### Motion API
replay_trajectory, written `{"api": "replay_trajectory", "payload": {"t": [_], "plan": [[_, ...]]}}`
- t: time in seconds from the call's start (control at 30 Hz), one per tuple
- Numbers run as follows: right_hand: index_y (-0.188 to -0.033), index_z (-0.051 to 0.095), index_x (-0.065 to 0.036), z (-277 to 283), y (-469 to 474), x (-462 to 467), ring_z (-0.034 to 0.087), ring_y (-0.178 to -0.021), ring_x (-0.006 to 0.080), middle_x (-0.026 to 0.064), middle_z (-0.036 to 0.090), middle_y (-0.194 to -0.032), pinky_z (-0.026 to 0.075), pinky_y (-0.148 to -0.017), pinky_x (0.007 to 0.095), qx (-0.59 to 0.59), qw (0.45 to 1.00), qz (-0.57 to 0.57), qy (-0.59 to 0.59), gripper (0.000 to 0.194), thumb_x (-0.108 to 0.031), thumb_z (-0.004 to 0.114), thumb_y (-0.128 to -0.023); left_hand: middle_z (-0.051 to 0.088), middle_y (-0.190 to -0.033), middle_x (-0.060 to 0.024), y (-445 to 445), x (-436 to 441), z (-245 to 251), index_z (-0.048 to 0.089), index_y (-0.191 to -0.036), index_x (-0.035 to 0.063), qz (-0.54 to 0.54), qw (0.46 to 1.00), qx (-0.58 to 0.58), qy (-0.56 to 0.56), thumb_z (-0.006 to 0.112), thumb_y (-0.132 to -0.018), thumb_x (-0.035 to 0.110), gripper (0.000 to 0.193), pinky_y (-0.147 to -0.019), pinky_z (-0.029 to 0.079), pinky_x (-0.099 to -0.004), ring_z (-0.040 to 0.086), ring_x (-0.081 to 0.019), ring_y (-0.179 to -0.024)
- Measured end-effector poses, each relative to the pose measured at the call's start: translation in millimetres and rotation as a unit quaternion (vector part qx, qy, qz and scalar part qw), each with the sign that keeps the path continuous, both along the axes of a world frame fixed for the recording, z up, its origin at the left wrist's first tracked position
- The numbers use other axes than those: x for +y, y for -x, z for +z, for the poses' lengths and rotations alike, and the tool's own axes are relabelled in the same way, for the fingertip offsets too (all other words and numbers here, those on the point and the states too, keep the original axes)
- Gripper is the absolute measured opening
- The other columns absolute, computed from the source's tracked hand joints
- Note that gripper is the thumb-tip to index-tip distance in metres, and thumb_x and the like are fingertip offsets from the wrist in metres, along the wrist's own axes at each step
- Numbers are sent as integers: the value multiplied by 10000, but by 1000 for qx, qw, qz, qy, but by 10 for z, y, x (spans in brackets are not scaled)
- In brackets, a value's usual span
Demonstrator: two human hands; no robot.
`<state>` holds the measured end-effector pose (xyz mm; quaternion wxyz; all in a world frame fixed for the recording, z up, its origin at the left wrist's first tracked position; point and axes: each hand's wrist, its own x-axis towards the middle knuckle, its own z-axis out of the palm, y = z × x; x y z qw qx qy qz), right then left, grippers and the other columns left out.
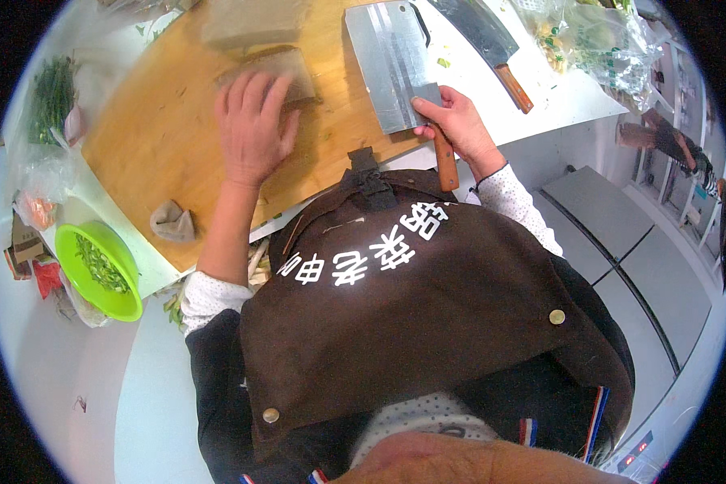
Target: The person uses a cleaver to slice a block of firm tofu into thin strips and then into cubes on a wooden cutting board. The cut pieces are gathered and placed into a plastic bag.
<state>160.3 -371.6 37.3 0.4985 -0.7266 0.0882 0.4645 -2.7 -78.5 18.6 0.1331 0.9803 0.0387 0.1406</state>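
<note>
My right hand (463, 124) holds a wide cleaver (384, 63) by the back of its blade and the top of its wooden handle. The blade lies flat-side up over the right edge of a round wooden cutting board (157, 136). My left hand (251, 127) is spread palm down, its fingertips at the near side of a greyish-brown block (296, 69). Whether they press on it cannot be told. A larger, blurred block (251, 24) of similar colour lies farther back. Near the board's front left edge sits a crumpled grey lump, perhaps cloth (172, 221).
A second cleaver (475, 33) lies on the white table (562, 100) at right. Plastic bags (605, 42) lie beyond it. On the left are a lime-green bowl (130, 302) of chopped greens and bagged green vegetables (51, 100). A grey-topped unit (587, 224) stands to my right.
</note>
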Motion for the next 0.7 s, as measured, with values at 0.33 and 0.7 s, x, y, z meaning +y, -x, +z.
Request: {"api": "replay_trajectory", "payload": {"t": [0.33,0.7], "plan": [[-1244,604,47,-105,30,-218,713,-763,167,90,695,-915,606,-651,279,100,993,36,-48,353,-214,675,-1017,607,-1316,-105,-245,455,-199,546,-1444,189,-46,992,104,62,906,-636,294,891,-1065,415,-483,544,-341,-1247],[-1220,671,-11,139,338,-288,600,-684,76,50,728,-898,491,-583,262,-196,976,94,29,283,-141,741,-978,587,-1370,-128,340,88,-46,530,-1474,165,15,989,105,103,908,-676,334,899,-1073,417,-486,518,-351,-1305]]}}
